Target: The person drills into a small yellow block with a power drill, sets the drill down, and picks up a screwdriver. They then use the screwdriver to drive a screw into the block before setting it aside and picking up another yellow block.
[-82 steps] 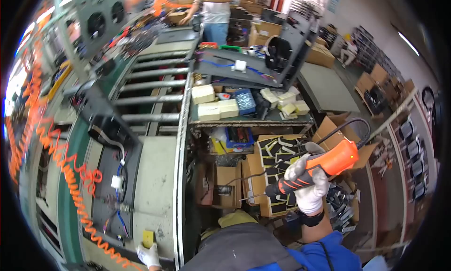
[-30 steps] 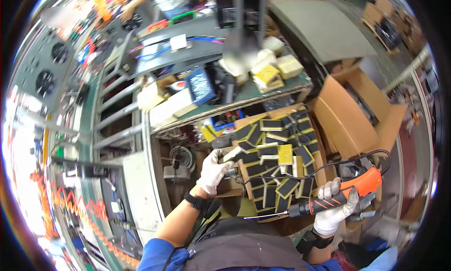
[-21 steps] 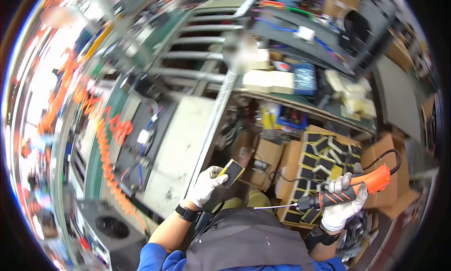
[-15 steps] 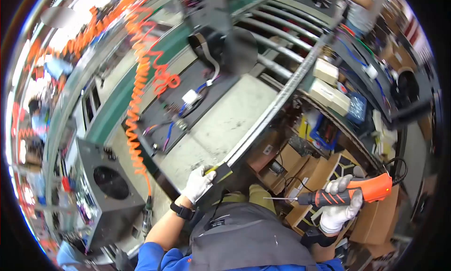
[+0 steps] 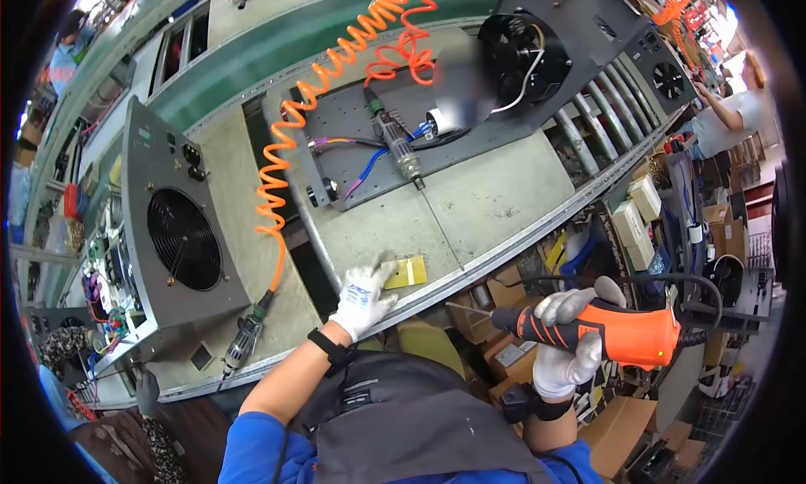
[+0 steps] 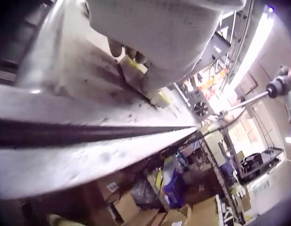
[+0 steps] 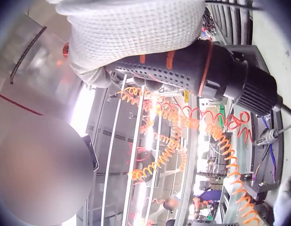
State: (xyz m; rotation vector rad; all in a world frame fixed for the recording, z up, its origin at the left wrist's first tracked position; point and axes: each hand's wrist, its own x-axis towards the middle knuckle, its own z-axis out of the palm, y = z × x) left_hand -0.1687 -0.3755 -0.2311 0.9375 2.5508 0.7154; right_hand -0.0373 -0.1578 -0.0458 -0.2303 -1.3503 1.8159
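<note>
My gloved left hand [image 5: 361, 301] is at the front of the bench, its thumb and fingers at the near end of a small flat yellow block [image 5: 410, 272]. In the left wrist view the yellow block [image 6: 132, 73] sits between fingertips and thumb, low over the metal surface. A pale stripe crosses its upper face; its black face is hidden. To the right, my gloved right hand [image 5: 564, 341] grips an orange and black electric screwdriver [image 5: 634, 334], held above the cartons with its nose toward the bench. In the right wrist view the screwdriver [image 7: 183, 68] has its ribbed nose pointing right.
On the bench lies a grey panel [image 5: 353, 169] with wires, a fan [image 5: 525, 60] and an air screwdriver [image 5: 395, 144]. An orange coiled hose [image 5: 269, 182] hangs across it. A grey fan cabinet [image 5: 172, 232] stands left, rollers [image 5: 600, 123] at right. Cartons [image 5: 617, 425] lie below.
My left hand has brought the yellow block from the carton of blocks to the bench and turned its yellow side up. The view has swung left; the right hand keeps its grip on the screwdriver.
</note>
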